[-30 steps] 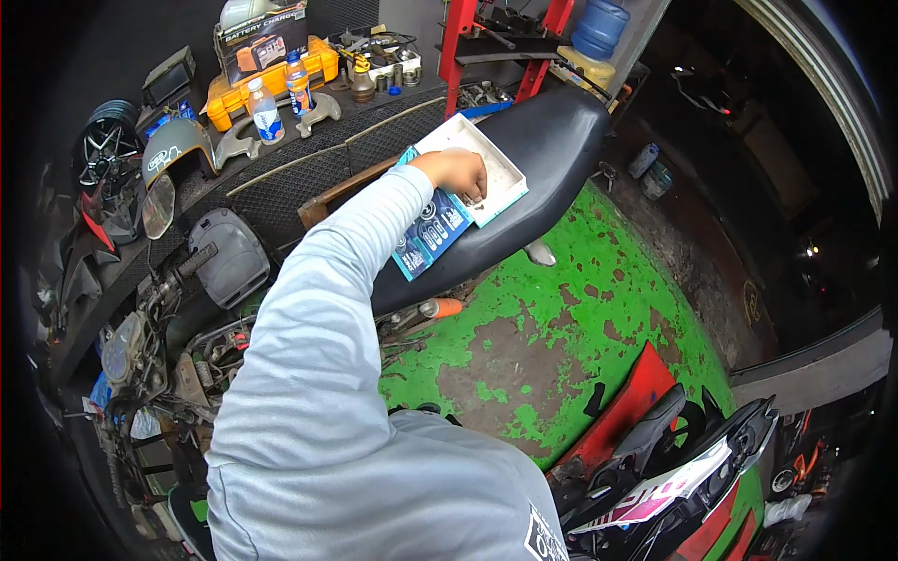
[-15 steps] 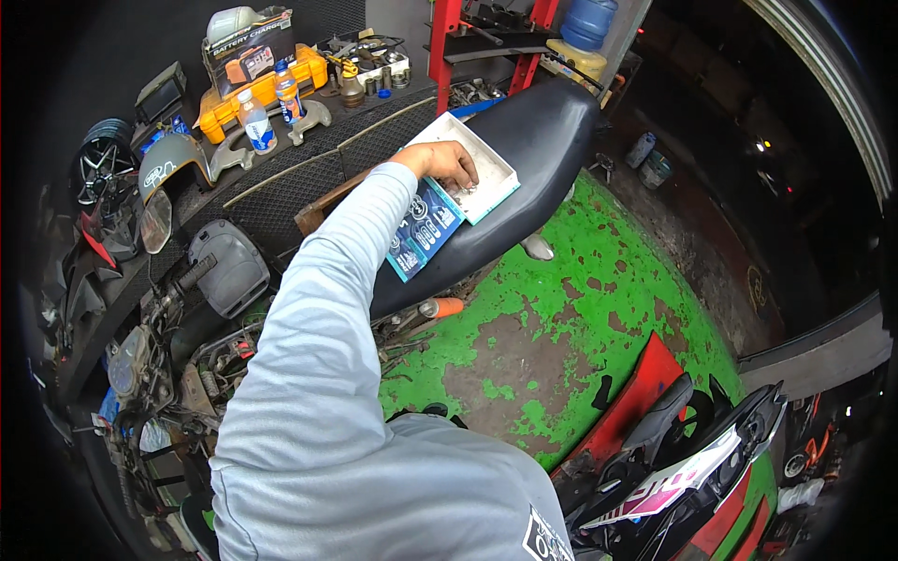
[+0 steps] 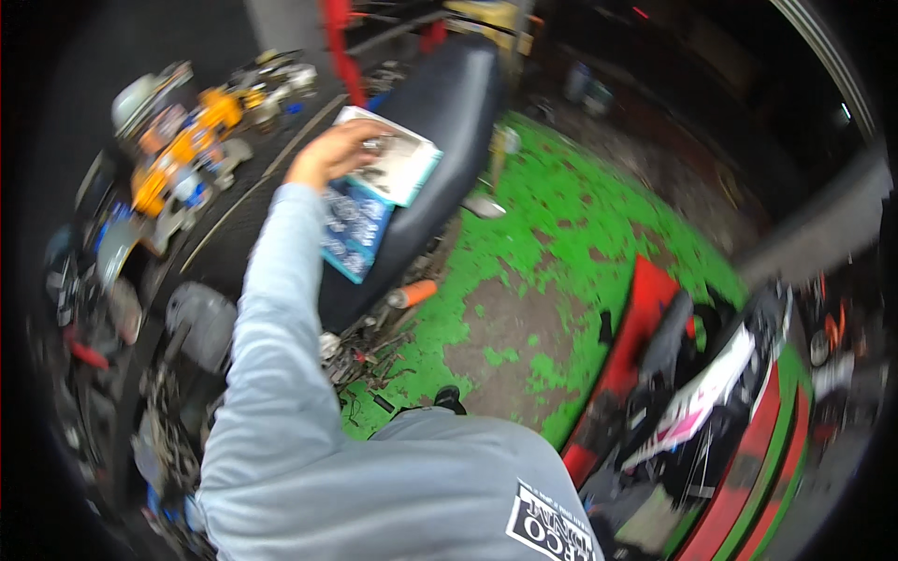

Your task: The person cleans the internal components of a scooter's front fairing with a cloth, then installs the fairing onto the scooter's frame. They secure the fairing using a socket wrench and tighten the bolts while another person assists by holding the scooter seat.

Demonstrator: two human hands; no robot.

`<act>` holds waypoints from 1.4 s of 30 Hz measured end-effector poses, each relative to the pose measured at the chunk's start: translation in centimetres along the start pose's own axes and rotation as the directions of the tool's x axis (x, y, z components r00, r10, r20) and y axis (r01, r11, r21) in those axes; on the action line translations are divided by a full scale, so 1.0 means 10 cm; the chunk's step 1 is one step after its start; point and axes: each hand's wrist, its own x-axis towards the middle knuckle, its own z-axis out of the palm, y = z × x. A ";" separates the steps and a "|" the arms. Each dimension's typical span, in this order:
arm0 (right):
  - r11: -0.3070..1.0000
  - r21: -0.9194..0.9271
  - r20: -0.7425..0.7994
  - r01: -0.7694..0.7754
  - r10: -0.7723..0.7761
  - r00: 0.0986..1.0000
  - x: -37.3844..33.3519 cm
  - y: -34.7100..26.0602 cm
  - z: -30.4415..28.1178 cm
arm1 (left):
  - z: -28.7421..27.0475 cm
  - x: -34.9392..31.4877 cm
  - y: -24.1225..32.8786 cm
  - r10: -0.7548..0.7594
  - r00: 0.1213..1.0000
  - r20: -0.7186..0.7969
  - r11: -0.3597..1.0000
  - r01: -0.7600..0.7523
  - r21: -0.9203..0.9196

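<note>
Shallow white tray [image 3: 421,178] with teal outer sides lay on the black seat [image 3: 449,112], at eleven o'clock from the middle of the view, its open side up. Small dark pieces [image 3: 374,176] lay inside it, too blurred to name. The person's left hand [image 3: 341,150] reached in over the tray from about nine o'clock, its light grey sleeve [image 3: 281,309] running back toward seven o'clock. The fingers were curled and bent down toward the tray; something small and greyish showed at their tips, but with the blur I could not tell whether they gripped it. At seven o'clock from the tray, just beside it, a blue printed carton piece [image 3: 355,229] lay flat. An orange cylinder [image 3: 412,294] stuck out below the seat at six o'clock, over the patchy green floor [image 3: 524,243]. At four o'clock lay a red panel [image 3: 645,290], near a white-and-pink fairing [image 3: 720,383]. At nine o'clock stood a yellow-orange case [image 3: 150,192].
</note>
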 end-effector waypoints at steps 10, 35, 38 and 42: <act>0.428 -0.336 0.209 -0.839 0.902 0.377 -0.69 3.01 -0.39 | 2.56 -1.13 -0.09 -0.217 0.676 0.704 0.917 0.389 -0.091; 0.904 0.369 0.043 -0.215 0.214 0.976 -1.67 3.24 -1.03 | 7.68 -6.95 0.66 -0.107 -0.217 0.970 0.994 0.005 0.110; 0.849 0.497 0.101 -0.179 0.148 0.984 -1.71 3.43 -1.04 | 8.02 -7.44 0.86 0.028 -0.091 0.995 0.977 0.211 -0.008; 0.747 0.654 0.141 -0.115 0.029 0.990 -1.75 3.75 -1.06 | 8.46 -7.78 0.99 0.128 -0.023 0.991 0.855 0.509 -0.098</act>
